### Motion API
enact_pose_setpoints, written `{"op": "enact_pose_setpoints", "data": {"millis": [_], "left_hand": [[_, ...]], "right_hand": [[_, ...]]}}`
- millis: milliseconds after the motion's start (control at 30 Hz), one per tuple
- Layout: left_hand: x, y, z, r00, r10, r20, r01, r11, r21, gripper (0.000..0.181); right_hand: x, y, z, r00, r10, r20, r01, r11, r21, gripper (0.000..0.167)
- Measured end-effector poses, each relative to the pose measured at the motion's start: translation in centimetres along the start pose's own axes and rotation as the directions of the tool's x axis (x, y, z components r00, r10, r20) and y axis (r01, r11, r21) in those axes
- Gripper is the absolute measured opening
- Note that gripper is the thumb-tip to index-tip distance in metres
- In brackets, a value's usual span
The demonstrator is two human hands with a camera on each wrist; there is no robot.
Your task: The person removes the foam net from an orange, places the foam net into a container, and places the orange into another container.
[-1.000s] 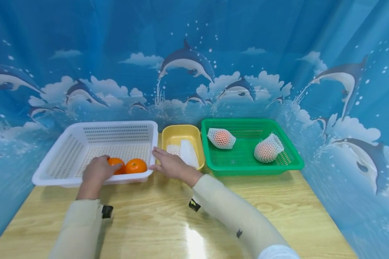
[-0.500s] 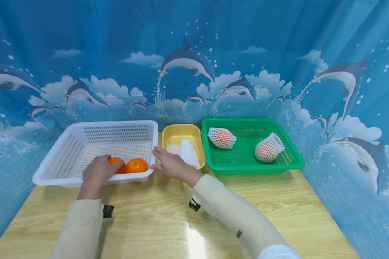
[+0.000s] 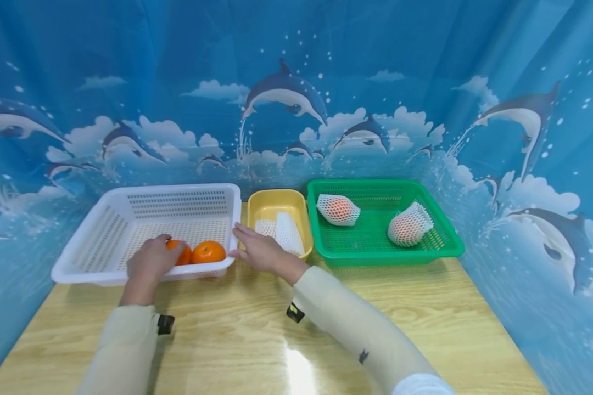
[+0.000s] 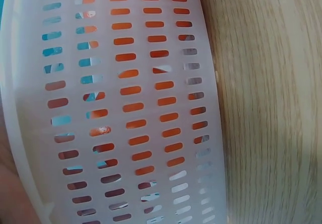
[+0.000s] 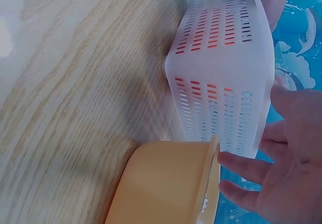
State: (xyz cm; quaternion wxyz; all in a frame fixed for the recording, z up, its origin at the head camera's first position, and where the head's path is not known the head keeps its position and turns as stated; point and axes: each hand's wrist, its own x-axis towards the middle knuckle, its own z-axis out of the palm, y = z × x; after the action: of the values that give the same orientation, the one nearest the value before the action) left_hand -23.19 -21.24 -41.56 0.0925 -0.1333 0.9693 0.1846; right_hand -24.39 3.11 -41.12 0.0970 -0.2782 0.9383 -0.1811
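Inside the white basket (image 3: pixel 178 188), the left hand (image 3: pixel 150 259) lies over an orange (image 3: pixel 179 253) at the near wall, fingers curled about it with their tips hidden. A second orange (image 3: pixel 208 252) sits just to its right. The right hand (image 3: pixel 262 249), fingers spread and fairly straight, touches the basket's right rim. In the right wrist view, the right hand (image 5: pixel 292 153) has its thumb at the white rim and two fingertips close to the yellow tray (image 5: pixel 161 183). Orange colour shows through the basket's slots (image 4: pixel 133 90) in the left wrist view.
White foam nets (image 3: pixel 287 233) lie in the yellow tray (image 3: pixel 277 198) between the baskets. A green basket (image 3: pixel 370 208) at right holds two net-wrapped round fruits, one at left (image 3: pixel 339 210) and one at right (image 3: pixel 409 226). A blue dolphin curtain (image 3: pixel 286 33) hangs behind the wooden table (image 3: pixel 237 340).
Almost nothing differs. Both hands, the oranges and the baskets keep their places, apart from a very slight shift of the view.
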Motion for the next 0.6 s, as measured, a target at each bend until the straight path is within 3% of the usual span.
{"op": "enact_pose_setpoints", "data": {"millis": [200, 367, 500, 600], "left_hand": [[-0.26, -0.25, -0.04, 0.999, 0.008, -0.04, -0.009, 1.0, -0.024, 0.064], [-0.31, -0.42, 0.21, 0.988, 0.045, -0.145, -0.054, 0.997, -0.062, 0.063], [-0.54, -0.34, 0.29, 0.964, 0.076, -0.255, -0.11, 0.987, -0.119, 0.059], [-0.91, -0.32, 0.22, 0.934, 0.098, -0.343, -0.162, 0.973, -0.164, 0.054]], "right_hand": [[0.19, 0.1, 0.18, 1.0, -0.021, 0.0, 0.021, 1.0, 0.02, 0.066], [0.14, 0.53, 0.45, 0.997, -0.069, -0.042, 0.07, 0.997, 0.02, 0.067], [-0.18, 0.61, 0.31, 0.989, -0.119, -0.089, 0.121, 0.992, 0.021, 0.068], [-0.48, 0.44, 0.1, 0.983, -0.154, -0.104, 0.156, 0.988, 0.01, 0.068]]}}
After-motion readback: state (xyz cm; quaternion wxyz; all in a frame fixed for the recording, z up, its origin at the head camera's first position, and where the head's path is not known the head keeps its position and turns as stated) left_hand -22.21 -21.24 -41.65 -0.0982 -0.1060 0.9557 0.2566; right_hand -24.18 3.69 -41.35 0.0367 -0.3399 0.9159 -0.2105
